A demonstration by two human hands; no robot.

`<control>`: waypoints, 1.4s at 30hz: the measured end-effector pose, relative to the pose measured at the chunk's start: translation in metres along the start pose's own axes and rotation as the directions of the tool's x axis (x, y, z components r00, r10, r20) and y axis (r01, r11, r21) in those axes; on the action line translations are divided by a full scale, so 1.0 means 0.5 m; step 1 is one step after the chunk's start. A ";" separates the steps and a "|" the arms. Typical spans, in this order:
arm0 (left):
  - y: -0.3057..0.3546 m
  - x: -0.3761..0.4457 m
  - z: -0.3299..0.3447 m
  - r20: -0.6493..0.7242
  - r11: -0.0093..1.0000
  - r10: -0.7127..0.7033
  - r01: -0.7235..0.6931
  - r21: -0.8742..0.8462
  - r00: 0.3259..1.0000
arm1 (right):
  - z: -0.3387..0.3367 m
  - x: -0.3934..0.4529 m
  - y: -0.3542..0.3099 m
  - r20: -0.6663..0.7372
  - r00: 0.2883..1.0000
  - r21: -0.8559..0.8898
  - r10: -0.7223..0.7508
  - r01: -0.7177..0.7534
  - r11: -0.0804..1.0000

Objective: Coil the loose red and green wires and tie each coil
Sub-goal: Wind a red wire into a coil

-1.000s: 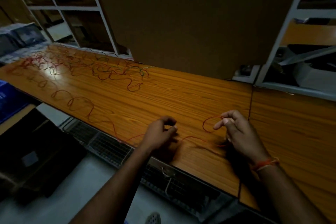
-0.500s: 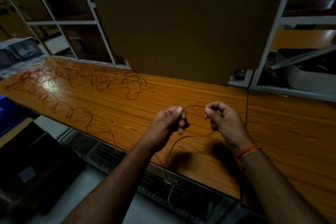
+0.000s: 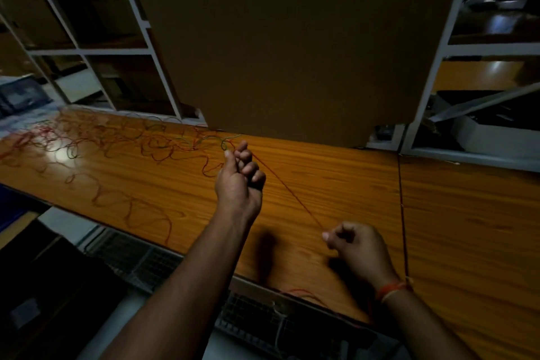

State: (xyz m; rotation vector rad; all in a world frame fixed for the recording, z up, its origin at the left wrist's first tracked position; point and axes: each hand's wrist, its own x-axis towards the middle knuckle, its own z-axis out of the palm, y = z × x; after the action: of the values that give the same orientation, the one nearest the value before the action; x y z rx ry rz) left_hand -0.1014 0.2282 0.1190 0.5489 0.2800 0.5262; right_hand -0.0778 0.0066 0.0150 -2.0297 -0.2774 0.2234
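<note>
Nearest the camera: wire mesh rack [image 3: 257, 321] under the front edge of the table [image 3: 336, 184]; a short run of red wire lies along that edge, near the right forearm.

Right hand [image 3: 358, 245]: low over the table, close to the front edge. Fingers curled in, thumb and forefinger pinching one end of the taut stretch of red wire [image 3: 287, 190]. Orange band [image 3: 391, 291] on the right wrist. Dark seam [image 3: 402, 213] between two table panels runs just right of this hand.

Left hand [image 3: 241, 175]: raised, farther out over the table. Fingers curled, grip pinching the same red wire at its top, near the thumb tip. Between the two hands the wire runs straight, on a diagonal from upper left to lower right, lifted off the table. Shadows of both hands fall on the wood below.

Behind and left of the left hand: loose tangle of wires [image 3: 117, 140], mostly red with some green strands, spread in loops over the left half of the table up to its back edge. One looping red trail [image 3: 131, 207] runs toward the front edge. None of it coiled or tied.

Farthest: large brown cardboard sheet [image 3: 286, 47] standing at the back of the table, white shelving [image 3: 87, 50] to its left and right. Lighting dim; shelf contents not readable.
</note>
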 end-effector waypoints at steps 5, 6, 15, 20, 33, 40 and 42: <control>-0.008 -0.017 -0.015 0.161 0.888 0.000 -0.074 0.454 0.987 | -0.041 0.000 -0.084 0.484 0.835 -0.315 -0.263 0.446 0.838; -0.012 -0.023 -0.019 0.225 0.833 -0.044 -0.089 0.546 0.973 | -0.047 0.001 -0.103 0.523 0.793 -0.303 -0.312 0.515 0.802; -0.033 -0.050 -0.027 0.476 0.640 -0.308 -0.191 0.744 0.824 | -0.084 0.029 -0.232 0.129 0.737 -0.069 -0.664 0.674 0.735; -0.024 -0.052 -0.018 0.463 0.694 -0.368 -0.094 0.714 0.806 | -0.059 0.060 -0.220 -0.033 0.799 0.021 -0.601 0.602 0.798; -0.021 -0.074 -0.010 0.429 0.848 -0.421 0.178 0.500 0.799 | -0.006 0.041 -0.191 0.014 0.933 0.271 -0.359 0.342 0.900; -0.027 -0.079 -0.016 0.441 0.869 -0.388 0.161 0.468 0.809 | -0.008 0.039 -0.200 -0.002 0.951 0.353 -0.310 0.291 0.889; -0.026 -0.079 -0.015 0.451 0.867 -0.376 0.134 0.480 0.810 | -0.011 0.039 -0.204 0.008 0.954 0.371 -0.300 0.276 0.887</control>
State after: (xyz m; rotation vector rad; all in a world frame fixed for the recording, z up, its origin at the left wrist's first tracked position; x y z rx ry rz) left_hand -0.1322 0.2004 0.1103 1.0469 -0.0733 0.0146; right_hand -0.0678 0.0529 0.1074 -1.5885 -0.5345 0.1423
